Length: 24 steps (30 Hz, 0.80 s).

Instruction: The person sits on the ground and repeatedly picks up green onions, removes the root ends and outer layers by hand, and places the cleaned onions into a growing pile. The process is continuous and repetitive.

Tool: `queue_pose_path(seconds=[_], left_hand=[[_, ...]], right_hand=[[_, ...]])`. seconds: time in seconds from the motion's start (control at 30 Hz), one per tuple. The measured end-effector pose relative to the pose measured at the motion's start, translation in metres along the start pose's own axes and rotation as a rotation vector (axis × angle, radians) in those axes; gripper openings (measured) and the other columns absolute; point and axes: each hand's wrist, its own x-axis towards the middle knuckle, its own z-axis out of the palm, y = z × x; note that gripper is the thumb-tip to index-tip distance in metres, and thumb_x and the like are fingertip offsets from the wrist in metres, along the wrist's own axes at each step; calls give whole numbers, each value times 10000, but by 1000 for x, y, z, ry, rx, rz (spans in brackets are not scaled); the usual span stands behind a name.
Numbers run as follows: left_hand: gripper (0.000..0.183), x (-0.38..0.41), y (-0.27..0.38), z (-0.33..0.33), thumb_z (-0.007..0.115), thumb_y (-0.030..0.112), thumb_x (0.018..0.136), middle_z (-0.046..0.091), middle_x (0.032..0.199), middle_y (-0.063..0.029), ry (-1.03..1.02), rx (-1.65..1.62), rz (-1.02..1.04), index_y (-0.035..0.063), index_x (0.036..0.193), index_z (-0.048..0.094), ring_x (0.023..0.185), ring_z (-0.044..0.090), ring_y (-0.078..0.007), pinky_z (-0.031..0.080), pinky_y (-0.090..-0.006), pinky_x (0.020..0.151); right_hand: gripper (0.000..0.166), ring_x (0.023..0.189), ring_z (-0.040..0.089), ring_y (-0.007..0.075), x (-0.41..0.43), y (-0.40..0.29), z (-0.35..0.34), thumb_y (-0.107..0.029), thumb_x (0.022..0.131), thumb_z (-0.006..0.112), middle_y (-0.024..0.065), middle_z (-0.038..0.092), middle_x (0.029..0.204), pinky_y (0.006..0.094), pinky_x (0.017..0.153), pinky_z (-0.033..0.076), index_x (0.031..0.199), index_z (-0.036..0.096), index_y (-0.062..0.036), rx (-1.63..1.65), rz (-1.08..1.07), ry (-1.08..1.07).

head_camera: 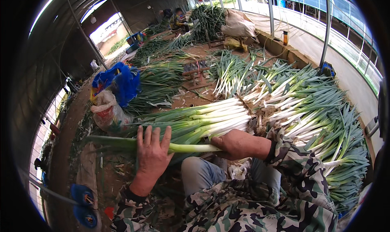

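Observation:
A single long green onion [190, 148] lies crosswise above my knees, white end to the right and blurred leaves to the left. My right hand [234, 143] is closed around its white end, so the root is hidden. My left hand [154, 154] grips the green part, fingers stretched over it and the thumb showing below. Just beyond both hands rests a pile of cleaned green onions [219, 116], white stems side by side and leaves pointing left. To the right, a large heap of green onions [317, 101] still has soil on its roots.
A filled clear plastic sack [111, 113] and blue netting [126, 82] stand at left. Further off are a small wooden stand [196, 68], another onion heap [208, 20] and seated people [178, 20]. A metal post [326, 27] rises at right. Peelings [239, 171] lie between my knees.

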Motion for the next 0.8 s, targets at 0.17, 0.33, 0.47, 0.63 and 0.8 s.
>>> queue_pose_path(seconds=[0.17,0.33,0.47,0.63,0.8], left_hand=[[418,-90,-2,17,992,328,823,691,942,-80,-326,-127,-106,115,1053,715,923,754,-346,636,-505,932],[365,-49,49,67,993,298,789,739,886,-83,-155,-296,-108,130,907,691,799,780,-361,633,-493,726],[387,-30,44,67,994,315,816,744,886,-101,-154,-363,-94,120,935,681,804,786,-387,643,-511,709],[415,-86,-32,64,1014,276,805,741,908,-120,-238,-227,-162,106,954,666,827,779,-416,636,-534,719],[404,-71,-22,67,1008,258,804,741,919,-129,-277,-276,-107,96,955,670,824,775,-419,631,-541,721]], right_hand=[[286,731,769,499,43,-14,68,-288,1095,725,187,729,758,649,640,584,1210,670,-32,-89,-108,-164],[154,736,801,447,67,-43,89,-199,1057,687,171,762,787,587,634,627,1049,677,-45,-143,-17,76],[166,759,816,439,58,-6,52,-228,1040,709,164,775,801,581,656,641,1041,706,-62,-268,12,7],[307,752,807,441,1,110,-8,-434,1076,795,167,784,783,579,681,624,1071,797,-126,-486,357,-48],[307,822,805,474,-40,134,-5,-386,961,871,168,791,825,602,719,616,1000,736,-113,-487,407,41]])
